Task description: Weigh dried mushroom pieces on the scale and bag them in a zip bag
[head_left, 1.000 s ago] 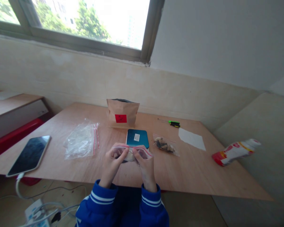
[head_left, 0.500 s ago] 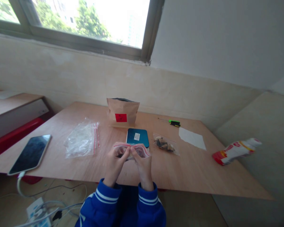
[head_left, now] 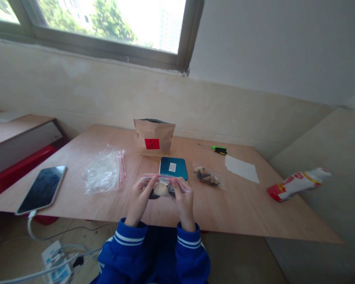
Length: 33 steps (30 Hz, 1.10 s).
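Note:
Between my hands is a clear zip-lock bag (head_left: 162, 190) with pale and dark pieces inside. My left hand (head_left: 141, 196) pinches the left part of its red-lined top edge, and my right hand (head_left: 182, 198) grips the right part. Both thumbs lie along the seal, apart from each other. Just beyond the bag lies a flat teal device (head_left: 177, 167) with a white label, its near edge partly hidden. To the right, another filled zip-lock bag (head_left: 207, 176) holds similar pieces and lies flat on the table.
A brown paper pouch (head_left: 154, 136) with a red label stands at the back. Several clear bags (head_left: 103, 171) lie left, near a phone (head_left: 43, 189) on a cable. A screwdriver (head_left: 219, 150), white paper (head_left: 241, 168) and a bottle (head_left: 297, 184) are on the right side.
My hands have spread apart along the bag's top edge, so the thumbs no longer meet at its middle. The pieces inside now show more plainly.

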Each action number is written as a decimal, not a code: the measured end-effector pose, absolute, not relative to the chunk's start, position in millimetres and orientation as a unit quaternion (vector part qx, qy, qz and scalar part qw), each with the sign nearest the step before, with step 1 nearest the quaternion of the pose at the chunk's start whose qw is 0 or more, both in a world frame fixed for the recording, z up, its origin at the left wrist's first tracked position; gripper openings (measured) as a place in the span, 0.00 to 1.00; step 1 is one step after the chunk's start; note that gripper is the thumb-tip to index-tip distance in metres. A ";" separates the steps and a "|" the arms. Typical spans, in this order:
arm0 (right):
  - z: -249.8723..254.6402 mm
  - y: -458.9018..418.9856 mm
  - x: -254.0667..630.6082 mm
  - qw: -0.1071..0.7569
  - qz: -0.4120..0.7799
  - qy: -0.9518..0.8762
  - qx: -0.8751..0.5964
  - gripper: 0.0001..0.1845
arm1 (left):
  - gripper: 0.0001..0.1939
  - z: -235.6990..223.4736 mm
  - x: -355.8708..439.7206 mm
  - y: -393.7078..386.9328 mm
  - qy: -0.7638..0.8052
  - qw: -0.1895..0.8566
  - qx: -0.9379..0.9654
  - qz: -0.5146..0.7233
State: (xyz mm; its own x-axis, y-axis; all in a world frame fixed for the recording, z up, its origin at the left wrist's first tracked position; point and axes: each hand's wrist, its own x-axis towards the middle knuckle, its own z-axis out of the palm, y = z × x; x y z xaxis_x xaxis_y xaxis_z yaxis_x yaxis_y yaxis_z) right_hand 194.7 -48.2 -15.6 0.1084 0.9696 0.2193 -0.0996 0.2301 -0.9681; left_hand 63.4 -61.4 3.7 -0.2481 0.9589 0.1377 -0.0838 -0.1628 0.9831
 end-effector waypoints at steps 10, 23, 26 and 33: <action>-12.8 -50.6 202.1 0.578 0.443 -0.534 -0.429 0.22 | 0.18 -4.3 54.7 -56.3 0.502 0.379 0.399 0.667; -24.0 -47.0 211.0 0.583 0.497 -0.496 -0.410 0.34 | 0.19 -0.6 54.5 -54.6 0.466 0.449 0.218 0.731; -20.6 -46.3 217.7 0.542 0.560 -0.515 -0.356 0.30 | 0.18 0.0 57.2 -54.4 0.464 0.445 0.210 0.737; -19.4 -45.7 235.4 0.548 0.534 -0.475 -0.435 0.17 | 0.19 -0.3 65.0 -56.0 0.430 0.548 0.255 0.671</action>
